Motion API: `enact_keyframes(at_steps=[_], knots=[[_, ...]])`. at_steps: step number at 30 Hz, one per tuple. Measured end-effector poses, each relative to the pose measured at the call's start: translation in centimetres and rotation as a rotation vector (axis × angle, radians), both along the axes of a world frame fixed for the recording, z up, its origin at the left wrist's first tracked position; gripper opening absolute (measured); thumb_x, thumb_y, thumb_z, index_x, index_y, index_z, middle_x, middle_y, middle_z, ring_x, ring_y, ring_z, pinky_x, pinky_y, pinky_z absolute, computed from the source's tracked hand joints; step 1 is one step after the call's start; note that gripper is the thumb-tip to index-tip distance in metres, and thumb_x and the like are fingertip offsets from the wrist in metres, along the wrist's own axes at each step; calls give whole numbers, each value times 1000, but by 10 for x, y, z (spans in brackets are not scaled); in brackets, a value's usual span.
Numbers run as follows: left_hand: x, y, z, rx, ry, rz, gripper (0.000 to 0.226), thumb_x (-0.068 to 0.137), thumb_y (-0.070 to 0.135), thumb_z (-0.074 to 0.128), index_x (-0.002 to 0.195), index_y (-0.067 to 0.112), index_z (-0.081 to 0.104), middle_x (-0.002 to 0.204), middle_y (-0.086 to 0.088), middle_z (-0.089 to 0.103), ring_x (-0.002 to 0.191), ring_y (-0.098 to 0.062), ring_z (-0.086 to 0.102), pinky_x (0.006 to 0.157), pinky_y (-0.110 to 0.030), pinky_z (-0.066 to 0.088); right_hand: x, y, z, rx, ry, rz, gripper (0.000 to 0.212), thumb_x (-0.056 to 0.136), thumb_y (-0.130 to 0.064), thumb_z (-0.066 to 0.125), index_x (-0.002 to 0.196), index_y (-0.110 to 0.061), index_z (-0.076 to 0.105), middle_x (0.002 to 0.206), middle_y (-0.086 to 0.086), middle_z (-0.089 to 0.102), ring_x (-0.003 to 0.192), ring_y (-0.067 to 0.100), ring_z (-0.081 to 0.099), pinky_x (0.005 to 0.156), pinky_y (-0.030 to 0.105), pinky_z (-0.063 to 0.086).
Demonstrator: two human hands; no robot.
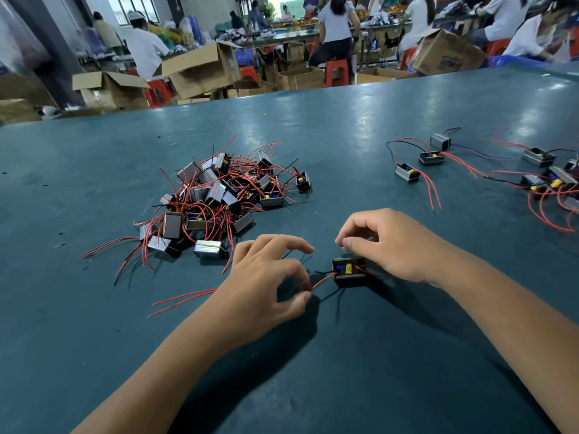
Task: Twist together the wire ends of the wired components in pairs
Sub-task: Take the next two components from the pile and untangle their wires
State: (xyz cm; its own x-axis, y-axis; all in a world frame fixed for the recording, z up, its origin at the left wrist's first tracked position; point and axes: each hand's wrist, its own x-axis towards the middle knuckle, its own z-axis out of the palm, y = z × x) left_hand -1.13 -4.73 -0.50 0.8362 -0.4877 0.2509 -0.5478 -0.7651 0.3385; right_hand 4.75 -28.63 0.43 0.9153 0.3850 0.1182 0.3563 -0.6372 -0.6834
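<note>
A small black box component (348, 271) with a yellow part inside and red and black wires lies on the green table (344, 355) between my hands. My left hand (266, 277) pinches the end of its red wire (322, 280) between thumb and forefinger, just left of the box. My right hand (391, 242) hovers over the box's far side, with thumb and forefinger closed on a thin wire that is mostly hidden. Two loose red wires (185, 300) trail out from under my left wrist.
A heap of several wired components (219, 198) lies left of centre, beyond my left hand. More components (432, 158) with wires lie spread at the right and far right (551, 183). Behind the table stand cardboard boxes (200, 70), red stools and seated people.
</note>
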Motion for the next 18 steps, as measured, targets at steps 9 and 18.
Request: enact_keyframes(at_steps=[9, 18], knots=[[3, 1, -2, -16, -26, 8, 10, 86, 28, 74, 84, 30, 64, 128, 21, 54, 123, 1, 38, 101, -16, 14, -8, -7, 10, -207, 76, 217, 21, 82, -38, 76, 97, -38, 61, 92, -25, 64, 80, -7, 60, 68, 10, 45], [8, 1, -5, -93, -86, 138, 8, 91, 22, 71, 89, 26, 65, 113, 20, 61, 113, -5, 50, 97, -24, 23, -12, 2, 10, -311, -67, 345, 27, 84, -29, 76, 98, -36, 55, 94, -20, 57, 90, 3, 57, 81, 26, 48]])
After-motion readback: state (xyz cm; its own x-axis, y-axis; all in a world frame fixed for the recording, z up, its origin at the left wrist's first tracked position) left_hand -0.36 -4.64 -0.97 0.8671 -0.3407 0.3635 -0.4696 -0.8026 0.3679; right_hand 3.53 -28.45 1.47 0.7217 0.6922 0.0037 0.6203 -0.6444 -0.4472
